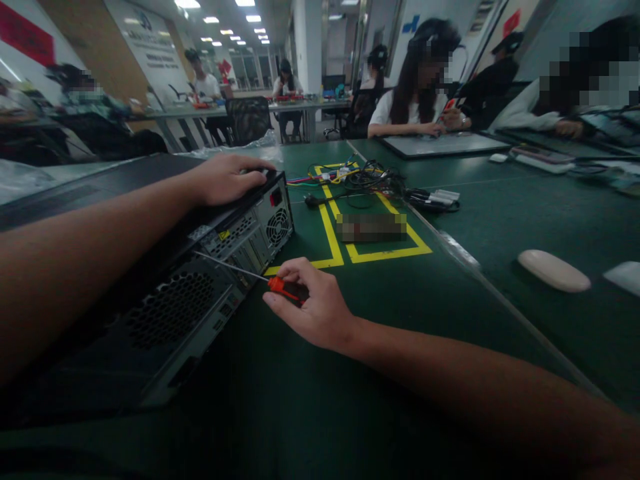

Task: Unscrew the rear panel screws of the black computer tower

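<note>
At far left, clear plastic sheeting [23, 183] lies beside a black computer case [173, 310], which rests on the green table [480, 220] with its metal rear panel facing the right hand. The left hand [235, 180] rests on top of the case, near its back edge; I cannot tell whether its fingers, partly hidden, are gripping. A screwdriver [286, 288] points leftward, its thin shaft crossing in front of the rear panel above the large honeycomb grille; whether the tip touches is unclear. The right hand [320, 303] has its thumb and fingers clamped around the orange-and-black handle. Beyond it, yellow tape [336, 257] marks the tabletop, with a blurred-out block [371, 229] and tangled cables [375, 177] nearby. Further right, a person in white [415, 110] leans over a flat panel [440, 144], and a pale rounded object [554, 271] lies nearer
</note>
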The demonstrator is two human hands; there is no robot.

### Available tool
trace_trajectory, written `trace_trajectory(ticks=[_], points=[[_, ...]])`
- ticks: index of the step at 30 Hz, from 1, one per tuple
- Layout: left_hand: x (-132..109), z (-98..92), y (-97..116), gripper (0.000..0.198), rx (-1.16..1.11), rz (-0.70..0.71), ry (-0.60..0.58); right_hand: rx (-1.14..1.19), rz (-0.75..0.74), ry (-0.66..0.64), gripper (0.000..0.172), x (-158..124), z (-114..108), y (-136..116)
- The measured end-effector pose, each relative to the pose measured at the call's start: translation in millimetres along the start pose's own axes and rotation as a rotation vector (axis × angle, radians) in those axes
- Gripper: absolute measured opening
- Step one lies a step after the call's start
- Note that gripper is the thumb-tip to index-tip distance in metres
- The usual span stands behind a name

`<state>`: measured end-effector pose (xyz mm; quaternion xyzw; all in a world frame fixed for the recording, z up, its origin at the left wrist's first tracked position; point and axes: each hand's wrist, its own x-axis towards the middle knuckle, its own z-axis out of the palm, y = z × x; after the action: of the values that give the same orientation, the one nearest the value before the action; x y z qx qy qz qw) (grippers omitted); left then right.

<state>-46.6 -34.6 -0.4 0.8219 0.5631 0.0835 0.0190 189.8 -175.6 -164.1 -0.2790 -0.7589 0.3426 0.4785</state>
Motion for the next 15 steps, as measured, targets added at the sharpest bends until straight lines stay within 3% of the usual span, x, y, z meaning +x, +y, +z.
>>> trace_trajectory(ticks=[4,15], points=[[0.8,0.6,-1.6,0.088,0.008,0.008,0.006,-0.022,-0.011,-0.001,0.02,1.0,-0.1,1.1],[0.6,1.2,-1.5,0.089,-0.005,0.006,0.009,0.01,-0.026,0.008,0.018,1.2,0.1,1.9]])
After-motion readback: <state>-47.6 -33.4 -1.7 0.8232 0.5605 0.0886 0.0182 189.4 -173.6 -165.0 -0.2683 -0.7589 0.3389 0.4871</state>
